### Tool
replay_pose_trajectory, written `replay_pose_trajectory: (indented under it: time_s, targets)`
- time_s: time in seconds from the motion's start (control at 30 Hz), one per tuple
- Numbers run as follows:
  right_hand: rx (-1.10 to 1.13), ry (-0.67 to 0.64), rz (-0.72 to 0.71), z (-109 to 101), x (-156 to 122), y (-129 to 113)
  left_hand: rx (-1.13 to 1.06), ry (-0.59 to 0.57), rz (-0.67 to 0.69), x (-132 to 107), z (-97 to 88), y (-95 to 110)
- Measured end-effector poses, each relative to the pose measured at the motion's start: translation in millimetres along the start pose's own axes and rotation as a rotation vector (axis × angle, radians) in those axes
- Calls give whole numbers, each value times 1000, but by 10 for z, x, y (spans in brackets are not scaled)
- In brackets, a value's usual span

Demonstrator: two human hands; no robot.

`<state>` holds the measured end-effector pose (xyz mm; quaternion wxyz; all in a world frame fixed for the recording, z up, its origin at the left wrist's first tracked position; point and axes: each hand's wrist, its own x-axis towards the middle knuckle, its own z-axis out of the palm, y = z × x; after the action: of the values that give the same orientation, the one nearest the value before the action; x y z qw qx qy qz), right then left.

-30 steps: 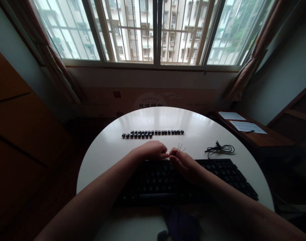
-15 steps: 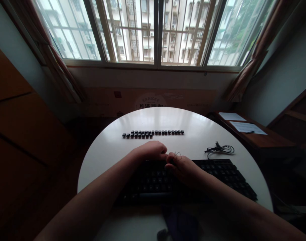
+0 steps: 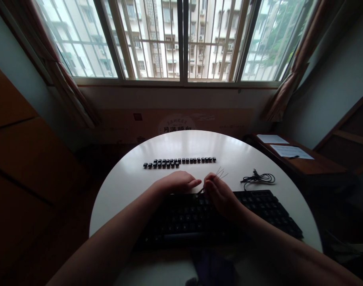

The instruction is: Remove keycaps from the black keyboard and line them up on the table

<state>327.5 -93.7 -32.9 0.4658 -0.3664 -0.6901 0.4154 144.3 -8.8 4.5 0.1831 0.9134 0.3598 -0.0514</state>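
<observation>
A black keyboard point(image 3: 181, 218) lies across the near part of the round white table point(image 3: 118, 190), partly covered by my forearms. My right hand point(image 3: 218, 194) is closed round a wire keycap puller point(image 3: 220, 173) above the keyboard's back rows. Its thin wires stick out up and to the right, and a dark end points down-left toward the keys. My left hand point(image 3: 179, 182) lies over the keyboard's back edge with its fingers stretched to the right, and no object shows in it. Beyond the hands, several loose black keycaps point(image 3: 166, 163) stand in two rows.
A coiled black cable point(image 3: 258, 178) lies behind the keyboard's right part. At the near edge sits a dark purple cloth-like thing point(image 3: 212, 268), with a small brush-like object point(image 3: 191, 281) beside it. A wooden side table point(image 3: 315, 167) with paper sheets point(image 3: 291, 151) stands right.
My right hand has turned, so the puller's wires now point further up and right and its dark end shows. My left fingers have moved apart from the right hand. The view has shifted slightly.
</observation>
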Motion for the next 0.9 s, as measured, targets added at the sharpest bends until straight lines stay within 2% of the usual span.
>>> replay_pose_trajectory:
  time_s: [0.1, 0.2, 0.37, 0.47, 0.67, 0.9]
  targets:
    - [203, 220, 35, -11, 44, 25, -84, -2, -25, 8, -2, -32]
    - [246, 293, 46, -19, 85, 28, -306, -4, -30, 19, -3, -83]
    - [298, 278, 101, -17, 105, 39, -750, -87, 48, -4, -32, -100]
    - [303, 270, 89, -16, 101, 50, -795, -93, 87, -23, -55, -79]
    - [219, 223, 58, -21, 85, 71, -913, -5, 104, -3, -60, -66]
    - [-78, 210, 33, -15, 42, 53, -1006, -5, 113, -20, -73, -41]
